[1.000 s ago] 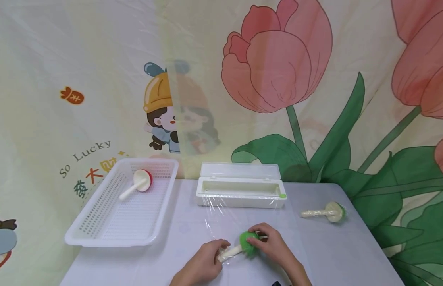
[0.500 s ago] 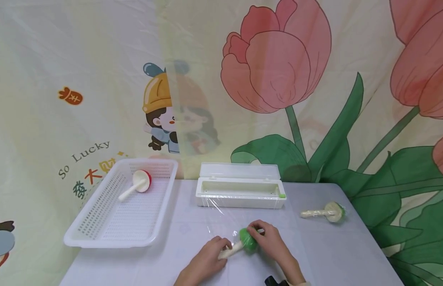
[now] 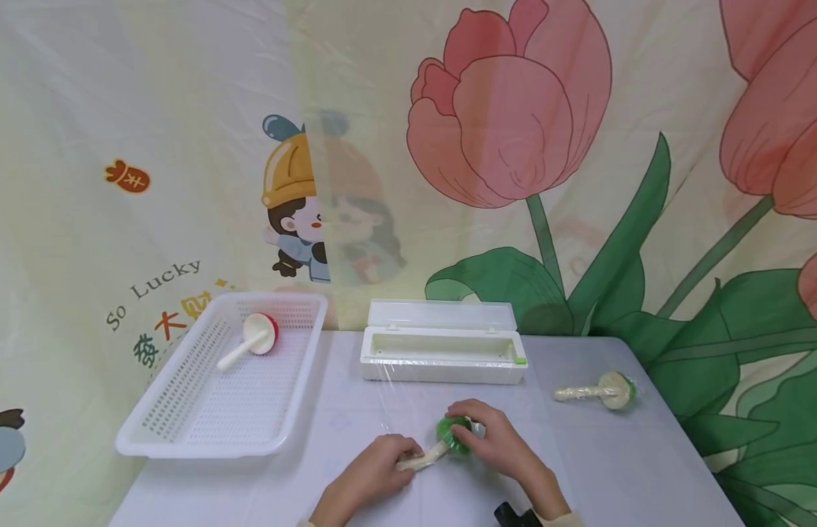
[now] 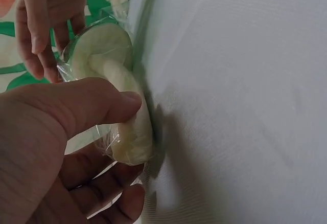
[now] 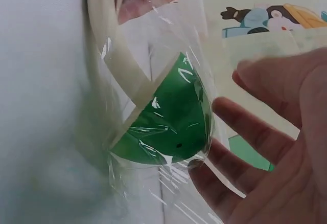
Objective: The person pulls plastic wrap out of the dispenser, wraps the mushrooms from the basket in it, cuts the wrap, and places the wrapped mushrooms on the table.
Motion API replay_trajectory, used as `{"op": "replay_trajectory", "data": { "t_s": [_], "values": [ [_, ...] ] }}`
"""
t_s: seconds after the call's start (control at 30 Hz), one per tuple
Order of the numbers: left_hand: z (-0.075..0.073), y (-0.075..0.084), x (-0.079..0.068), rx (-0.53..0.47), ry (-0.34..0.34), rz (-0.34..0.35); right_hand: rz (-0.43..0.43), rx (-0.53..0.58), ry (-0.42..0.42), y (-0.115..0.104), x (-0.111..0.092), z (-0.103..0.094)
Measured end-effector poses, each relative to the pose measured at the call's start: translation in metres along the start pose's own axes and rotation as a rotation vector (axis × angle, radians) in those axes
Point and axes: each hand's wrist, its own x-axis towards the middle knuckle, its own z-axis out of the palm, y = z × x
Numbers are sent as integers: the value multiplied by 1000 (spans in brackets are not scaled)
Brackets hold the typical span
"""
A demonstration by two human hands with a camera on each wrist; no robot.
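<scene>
A toy mushroom with a green cap (image 3: 446, 430) and cream stem, wrapped in clear cling film (image 5: 153, 193), lies tilted low over the table's front middle. My left hand (image 3: 381, 470) grips the stem end, thumb on top and fingers beneath, as the left wrist view shows the pale stem (image 4: 134, 132). On the cap's side is my right hand (image 3: 499, 439); in the right wrist view its fingers are spread loosely, with fingertips right at the film around the cap (image 5: 171, 116). Behind the hands, a film strip runs toward the white dispenser box (image 3: 444, 373), whose lid stands raised.
To the left is a white perforated basket (image 3: 286, 441) holding a red-capped toy mushroom (image 3: 260, 335). Another film-wrapped mushroom (image 3: 613, 391) lies at the right of the table (image 3: 606, 468). A black object (image 3: 514, 514) shows beside the right wrist at the front edge.
The mushroom has shifted slightly left and away from me, with film pulled round its cap. My right fingers have gone from pinching at the cap's edge to spreading over it; the left keeps the stem.
</scene>
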Motion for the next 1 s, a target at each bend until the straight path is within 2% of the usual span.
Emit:
{"op": "replay_trajectory", "data": {
  "t_s": [0.07, 0.13, 0.27, 0.47, 0.6, 0.67, 0.83, 1.0],
  "values": [
    [-2, 0, 0, 6, -8, 15, -23, -12, -46, 0, 1, 0],
    [-4, -1, 1, 8, -18, 27, -7, -41, -74, 2, 2, 1],
    [-9, 0, 4, 0, -42, 34, 125, -63, -86, 8, 6, 3],
    [-13, 2, 10, 1, -40, -9, 300, -46, -30, 14, 10, 4],
    [-11, 0, 9, 27, -12, -34, 380, -48, -6, 16, 12, 2],
    [-11, -3, 8, 38, 25, -25, 405, -62, -4, 17, 14, 1],
    [-13, -11, 7, 29, 141, 18, 421, -85, -8, 19, 20, 2],
    [-15, -14, 8, 47, 163, 8, 394, -116, -7, 17, 25, 0]
  ]
}}
